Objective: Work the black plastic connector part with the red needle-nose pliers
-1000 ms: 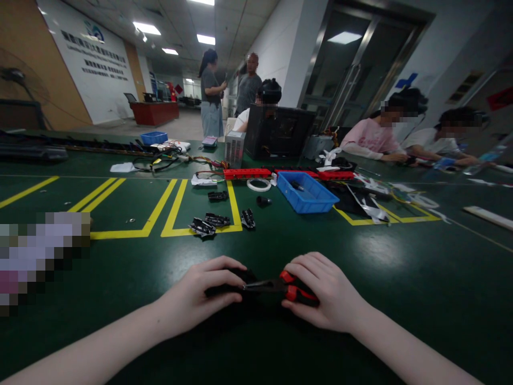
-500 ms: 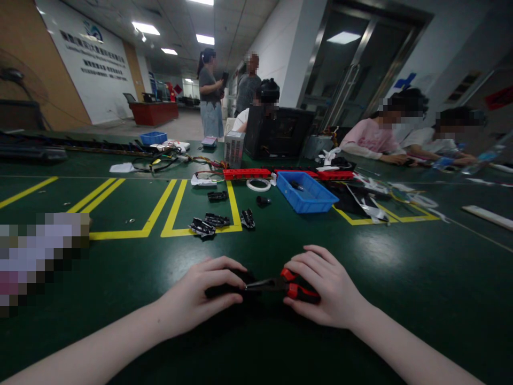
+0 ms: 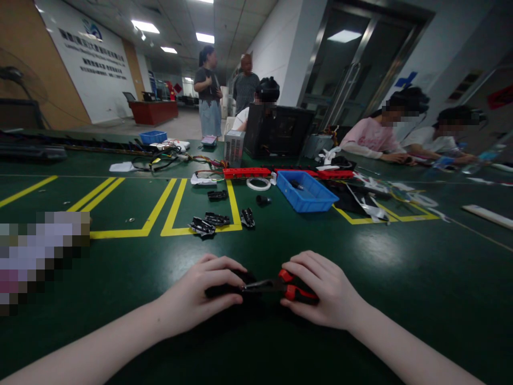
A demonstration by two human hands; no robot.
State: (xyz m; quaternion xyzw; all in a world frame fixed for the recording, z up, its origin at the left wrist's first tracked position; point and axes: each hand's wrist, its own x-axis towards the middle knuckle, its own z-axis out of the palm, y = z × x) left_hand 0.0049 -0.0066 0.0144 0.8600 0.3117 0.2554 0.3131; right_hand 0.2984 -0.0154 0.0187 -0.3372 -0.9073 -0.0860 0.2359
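My left hand (image 3: 202, 291) rests on the green table (image 3: 380, 278) with its fingers curled over a small black part (image 3: 224, 290), pinning it down. My right hand (image 3: 320, 294) is wrapped round the red and black handles of a pair of pliers (image 3: 286, 289). The dark pliers jaws point left and meet the black part under my left fingers. How the jaws grip the part is hidden by my fingers.
Several small black parts (image 3: 210, 222) lie by the yellow floor-tape lines (image 3: 176, 206). Farther back stand a blue bin (image 3: 306, 192), a tape roll (image 3: 258, 184), red strips (image 3: 246, 172), cables and a black computer case (image 3: 278, 131). Seated people work at the right; two stand behind.
My right hand's fingers have closed down slightly on the pliers handles. Both hands stay in place. The standing people in the background have shifted.
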